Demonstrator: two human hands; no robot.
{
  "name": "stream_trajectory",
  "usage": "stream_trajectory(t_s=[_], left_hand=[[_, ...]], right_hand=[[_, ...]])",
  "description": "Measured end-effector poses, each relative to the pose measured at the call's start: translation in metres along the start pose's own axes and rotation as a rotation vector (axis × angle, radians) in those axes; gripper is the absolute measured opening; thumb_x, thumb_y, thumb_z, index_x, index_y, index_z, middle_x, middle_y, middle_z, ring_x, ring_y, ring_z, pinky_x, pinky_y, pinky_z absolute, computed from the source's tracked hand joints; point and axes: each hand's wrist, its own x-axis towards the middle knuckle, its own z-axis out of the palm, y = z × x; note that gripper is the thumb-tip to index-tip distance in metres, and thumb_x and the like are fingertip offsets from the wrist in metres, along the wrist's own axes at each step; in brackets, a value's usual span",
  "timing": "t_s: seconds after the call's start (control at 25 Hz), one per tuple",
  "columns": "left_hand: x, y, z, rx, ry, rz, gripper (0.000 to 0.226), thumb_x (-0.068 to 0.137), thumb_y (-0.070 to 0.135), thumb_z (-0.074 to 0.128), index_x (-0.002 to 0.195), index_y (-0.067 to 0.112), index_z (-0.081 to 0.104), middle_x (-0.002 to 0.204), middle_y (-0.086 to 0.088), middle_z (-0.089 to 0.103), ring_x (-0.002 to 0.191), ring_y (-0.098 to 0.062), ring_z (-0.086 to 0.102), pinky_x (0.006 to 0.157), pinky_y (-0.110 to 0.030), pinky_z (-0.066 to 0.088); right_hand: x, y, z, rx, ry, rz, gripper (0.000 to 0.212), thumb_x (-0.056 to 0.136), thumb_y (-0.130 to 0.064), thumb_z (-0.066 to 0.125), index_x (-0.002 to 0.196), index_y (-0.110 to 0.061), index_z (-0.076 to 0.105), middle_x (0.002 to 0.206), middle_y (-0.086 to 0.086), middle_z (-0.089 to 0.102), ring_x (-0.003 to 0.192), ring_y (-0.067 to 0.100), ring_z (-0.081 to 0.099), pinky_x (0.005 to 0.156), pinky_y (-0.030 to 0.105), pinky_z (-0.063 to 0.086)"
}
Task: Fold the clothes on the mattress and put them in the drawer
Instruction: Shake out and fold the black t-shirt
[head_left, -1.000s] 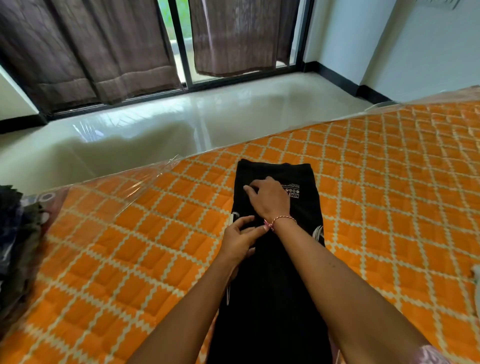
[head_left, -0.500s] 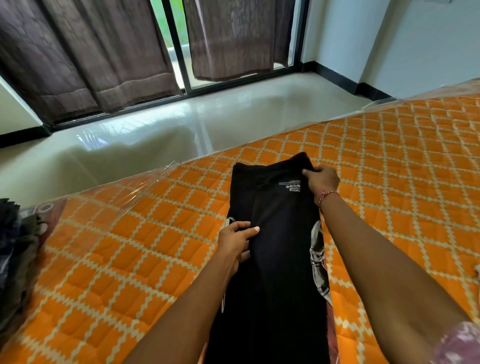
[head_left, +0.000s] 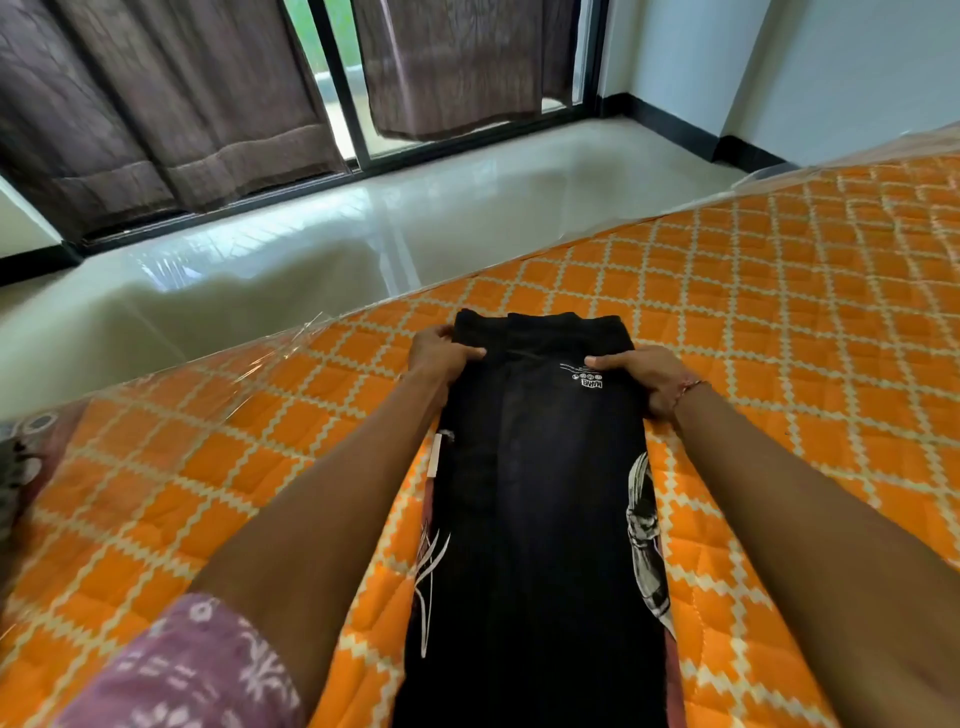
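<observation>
black garment, folded into a long narrow strip, lies flat on the orange quilted mattress and runs from the near edge of view away toward the mattress's far side. white printed graphics show along both of its long edges, and a small white logo sits near its far end. a patterned pink sleeve covers the upper left arm at the bottom left. both forearms reach forward along the strip's sides. left hand grips the far left corner, thumb on top and fingers curled under the edge. right hand pinches the far right edge the same way, a thin bracelet on its wrist. beyond the mattress lie a glossy pale floor and brown curtains over glass doors.
</observation>
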Motion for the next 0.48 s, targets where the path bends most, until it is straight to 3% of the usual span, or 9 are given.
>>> stream_trajectory(t_s=[0.08, 0.2, 0.36, 0.48], left_hand=[[-0.002, 0.002, 0.006, -0.094, 0.095, 0.016, 0.042, 0.083, 0.004, 0.069, 0.124, 0.014, 0.060, 0.115, -0.008, 0.065, 0.099, -0.024, 0.063, 0.087, -0.038, 0.054], [-0.024, 0.012, -0.004, -0.261, 0.015, 0.043, 0.040, 0.086, -0.006, 0.061, 0.124, 0.007, 0.059, 0.108, -0.009, 0.064, 0.090, -0.019, 0.062, 0.071, -0.026, 0.054], [-0.077, 0.025, -0.025, -0.310, -0.145, 0.153, 0.045, 0.086, -0.012, 0.056, 0.129, 0.001, 0.055, 0.100, -0.002, 0.064, 0.077, -0.006, 0.062, 0.054, -0.012, 0.050], [-0.112, 0.000, -0.067, -0.237, -0.271, 0.376, 0.057, 0.081, -0.016, 0.058, 0.132, 0.008, 0.050, 0.091, 0.011, 0.070, 0.080, 0.002, 0.067, 0.068, -0.011, 0.049]], right_hand=[[-0.005, 0.011, 0.005, 0.087, 0.172, -0.164, 0.012, 0.078, -0.001, 0.072, 0.088, -0.002, 0.066, 0.082, 0.012, 0.066, 0.069, 0.022, 0.062, 0.066, 0.034, 0.055], [-0.020, 0.020, 0.010, 0.156, 0.200, -0.282, 0.021, 0.084, -0.001, 0.065, 0.105, -0.002, 0.066, 0.082, 0.005, 0.065, 0.076, 0.023, 0.062, 0.078, 0.037, 0.051], [-0.077, 0.012, 0.027, 0.061, 0.497, -0.494, 0.015, 0.088, -0.005, 0.062, 0.100, -0.003, 0.070, 0.087, 0.008, 0.068, 0.083, 0.022, 0.063, 0.071, 0.031, 0.045], [-0.160, 0.036, 0.023, -0.047, 0.344, -0.767, 0.016, 0.088, -0.005, 0.063, 0.089, -0.020, 0.069, 0.081, -0.001, 0.067, 0.072, 0.000, 0.061, 0.064, 0.024, 0.047]])
